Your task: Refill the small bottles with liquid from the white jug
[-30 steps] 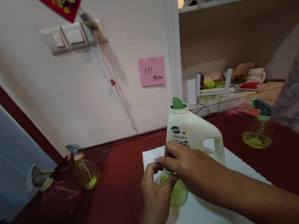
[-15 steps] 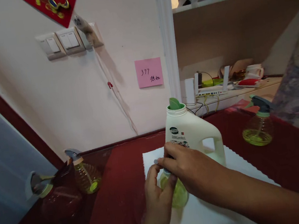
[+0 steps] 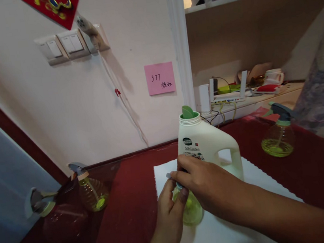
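Note:
A small clear spray bottle [image 3: 193, 212] with yellow-green liquid stands on a white sheet [image 3: 266, 191]. My left hand [image 3: 168, 212] wraps its thumb and fingers around the bottle's neck. From above and the right, my right hand [image 3: 204, 179] is closed on the bottle's grey spray head [image 3: 168, 175], most of which the fingers hide. Right behind my hands is a large cream jug [image 3: 212, 140] with a handle. Its mouth has no cap on, and a green spout shows in it.
More spray bottles stand on the dark red table [image 3: 131, 205]: one with green liquid [image 3: 278, 144] at the right, an amber-tinted one [image 3: 93, 192] and a pinkish one [image 3: 64, 222] at the left. A white router [image 3: 227, 97] sits on the shelf behind.
The view has shifted very slightly. Both hands keep the same hold on the spray bottle, with only a small movement of the left fingers at its neck.

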A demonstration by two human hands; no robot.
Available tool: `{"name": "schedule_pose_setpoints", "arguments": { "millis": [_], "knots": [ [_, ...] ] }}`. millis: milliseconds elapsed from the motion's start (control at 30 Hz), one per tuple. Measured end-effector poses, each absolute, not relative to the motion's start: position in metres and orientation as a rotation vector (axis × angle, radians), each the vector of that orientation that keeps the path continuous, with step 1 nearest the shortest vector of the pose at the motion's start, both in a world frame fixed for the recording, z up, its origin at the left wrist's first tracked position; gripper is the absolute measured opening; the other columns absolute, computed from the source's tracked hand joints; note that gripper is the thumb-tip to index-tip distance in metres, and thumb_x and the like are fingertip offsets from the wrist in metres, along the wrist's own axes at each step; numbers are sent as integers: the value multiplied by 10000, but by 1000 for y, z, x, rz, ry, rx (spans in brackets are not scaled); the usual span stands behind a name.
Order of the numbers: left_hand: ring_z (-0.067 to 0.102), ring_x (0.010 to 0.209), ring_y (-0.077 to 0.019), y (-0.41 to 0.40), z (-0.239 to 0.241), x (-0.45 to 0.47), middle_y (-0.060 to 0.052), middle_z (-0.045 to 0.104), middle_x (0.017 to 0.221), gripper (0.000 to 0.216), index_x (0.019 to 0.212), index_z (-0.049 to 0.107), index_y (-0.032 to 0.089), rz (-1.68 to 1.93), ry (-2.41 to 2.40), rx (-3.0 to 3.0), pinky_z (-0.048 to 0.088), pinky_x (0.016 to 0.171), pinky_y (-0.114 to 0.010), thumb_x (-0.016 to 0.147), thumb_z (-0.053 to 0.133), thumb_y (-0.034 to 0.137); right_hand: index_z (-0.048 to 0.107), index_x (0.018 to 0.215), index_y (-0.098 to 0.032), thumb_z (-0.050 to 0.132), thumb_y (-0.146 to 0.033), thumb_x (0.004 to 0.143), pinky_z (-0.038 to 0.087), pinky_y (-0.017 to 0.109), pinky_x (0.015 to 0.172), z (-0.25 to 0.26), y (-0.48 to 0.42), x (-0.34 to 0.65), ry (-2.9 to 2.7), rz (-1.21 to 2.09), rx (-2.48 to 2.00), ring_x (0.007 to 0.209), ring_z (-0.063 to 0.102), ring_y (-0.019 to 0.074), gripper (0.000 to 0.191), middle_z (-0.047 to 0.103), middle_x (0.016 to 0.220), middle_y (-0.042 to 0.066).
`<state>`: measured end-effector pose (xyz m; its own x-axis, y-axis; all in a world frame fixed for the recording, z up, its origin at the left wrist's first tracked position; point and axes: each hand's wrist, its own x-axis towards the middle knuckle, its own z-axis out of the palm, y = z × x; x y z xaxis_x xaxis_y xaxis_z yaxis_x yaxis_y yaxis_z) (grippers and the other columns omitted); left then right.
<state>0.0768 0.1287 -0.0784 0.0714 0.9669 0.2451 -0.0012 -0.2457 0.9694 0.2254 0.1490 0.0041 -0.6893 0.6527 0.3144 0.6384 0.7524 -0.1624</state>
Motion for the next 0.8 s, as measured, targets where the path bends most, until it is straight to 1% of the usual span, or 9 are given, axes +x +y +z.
{"name": "schedule_pose_setpoints", "arguments": {
  "millis": [100, 167, 233, 333, 433, 567, 667, 733, 800],
  "knots": [
    [604, 1185, -276, 129, -78, 80, -92, 673, 1247, 328, 1135, 621, 196, 1345, 1010, 1354, 475, 975, -363, 861, 698, 360, 628, 1267, -128, 577, -14, 884, 448, 340, 694, 7, 149, 225, -2611, 63, -993, 888, 563, 235, 403, 576, 1016, 106],
    [623, 1141, -274, 131, -79, 82, -84, 690, 1185, 398, 1114, 602, 200, 1408, 1060, 1316, 486, 935, -348, 780, 783, 318, 647, 1230, -140, 597, -9, 865, 448, 334, 701, 8, 148, 225, -2613, 71, -981, 895, 564, 230, 392, 573, 1020, 97],
    [637, 1073, -260, 132, -81, 83, -67, 700, 1106, 396, 1058, 598, 200, 1461, 1128, 1300, 492, 895, -333, 739, 815, 286, 658, 1199, -144, 602, -13, 866, 445, 332, 703, 8, 148, 225, -2608, 72, -974, 897, 564, 228, 363, 570, 1019, 91],
    [640, 1003, -236, 133, -83, 83, -56, 698, 1048, 293, 1001, 608, 193, 1472, 1150, 1321, 496, 854, -317, 775, 777, 270, 666, 1162, -134, 602, -26, 879, 432, 328, 687, 7, 149, 225, -2597, 60, -964, 883, 558, 226, 310, 564, 1002, 88],
    [654, 1004, -243, 131, -83, 82, -73, 700, 1097, 272, 1036, 624, 187, 1437, 1081, 1319, 514, 823, -317, 816, 739, 300, 664, 1157, -142, 588, -54, 904, 421, 322, 667, 4, 150, 225, -2584, 41, -946, 851, 546, 213, 279, 553, 986, 75],
    [629, 1120, -266, 129, -84, 79, -91, 692, 1191, 323, 1148, 627, 181, 1386, 1054, 1404, 495, 936, -361, 902, 643, 390, 637, 1230, -132, 580, -56, 912, 427, 329, 666, -1, 151, 226, -2584, 12, -943, 849, 544, 219, 331, 556, 997, 89],
    [604, 1172, -276, 128, -85, 79, -102, 677, 1236, 326, 1164, 624, 177, 1355, 1109, 1460, 468, 979, -377, 951, 564, 416, 630, 1240, -119, 541, -85, 946, 434, 338, 660, -2, 151, 226, -2585, -1, -960, 857, 548, 232, 309, 562, 998, 104],
    [598, 1187, -279, 128, -85, 79, -101, 667, 1254, 323, 1173, 614, 186, 1356, 1113, 1452, 464, 981, -373, 948, 573, 414, 628, 1241, -125, 549, -67, 929, 438, 338, 669, -1, 150, 226, -2588, 3, -960, 871, 553, 235, 327, 563, 1004, 101],
    [596, 1189, -272, 129, -85, 80, -89, 664, 1251, 334, 1174, 593, 207, 1399, 1089, 1416, 467, 972, -358, 902, 650, 394, 638, 1220, -140, 578, -27, 883, 435, 332, 675, 2, 150, 227, -2594, 16, -954, 874, 556, 229, 360, 564, 1007, 90]
  ]
}}
